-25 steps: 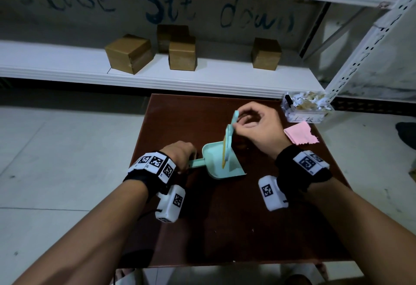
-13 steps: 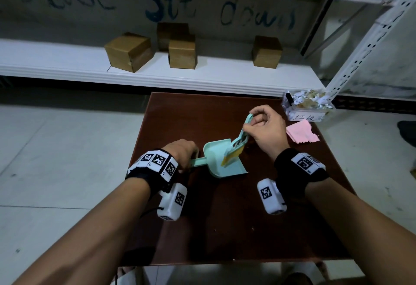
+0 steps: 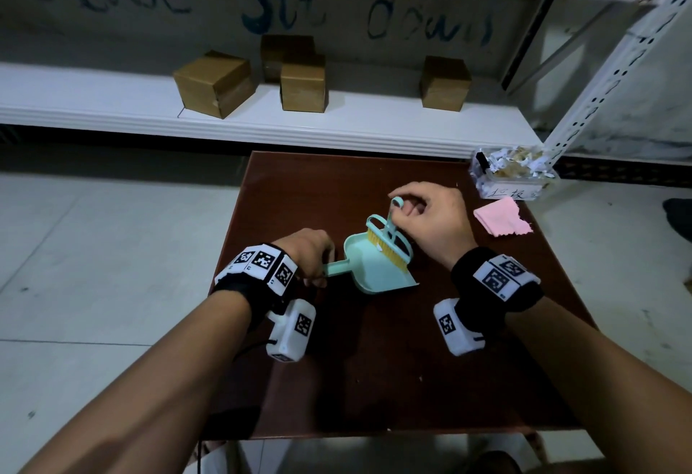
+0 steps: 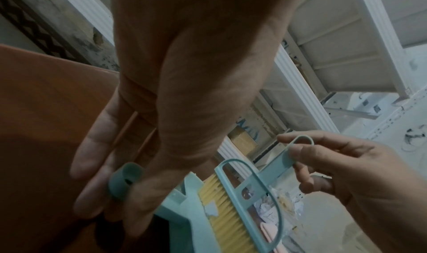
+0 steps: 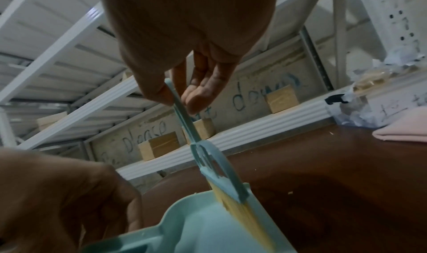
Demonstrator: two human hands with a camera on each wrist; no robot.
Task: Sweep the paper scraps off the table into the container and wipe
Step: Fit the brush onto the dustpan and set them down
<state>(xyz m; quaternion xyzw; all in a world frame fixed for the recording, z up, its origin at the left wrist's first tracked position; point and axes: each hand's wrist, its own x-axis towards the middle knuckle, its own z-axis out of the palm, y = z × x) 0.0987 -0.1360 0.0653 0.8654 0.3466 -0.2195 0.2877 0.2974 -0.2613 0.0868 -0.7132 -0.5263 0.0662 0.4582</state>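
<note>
A mint-green dustpan (image 3: 374,267) lies on the brown table (image 3: 374,380) near its middle. My left hand (image 3: 310,252) grips the dustpan handle (image 4: 123,182). A small mint brush (image 3: 387,245) with yellow bristles (image 4: 221,218) rests inside the pan along its right wall (image 5: 258,207). My right hand (image 3: 423,219) pinches the thin brush handle (image 5: 182,114) between thumb and fingers. A white paper scrap (image 4: 211,209) sticks to the bristles. The clear container (image 3: 513,177), full of paper scraps, stands at the table's far right corner. A pink cloth (image 3: 501,217) lies just in front of it.
A white shelf (image 3: 262,114) runs behind the table and bears several cardboard boxes (image 3: 213,84). A perforated white upright (image 3: 614,72) rises at the right by the container. Tiny crumbs (image 5: 290,193) dot the table. Grey tiled floor (image 3: 93,267) lies to the left.
The brush was upright over the pan's mouth. My right hand has turned and moved it back, so the bristles now lie inside the pan at its right wall. The left hand has stayed.
</note>
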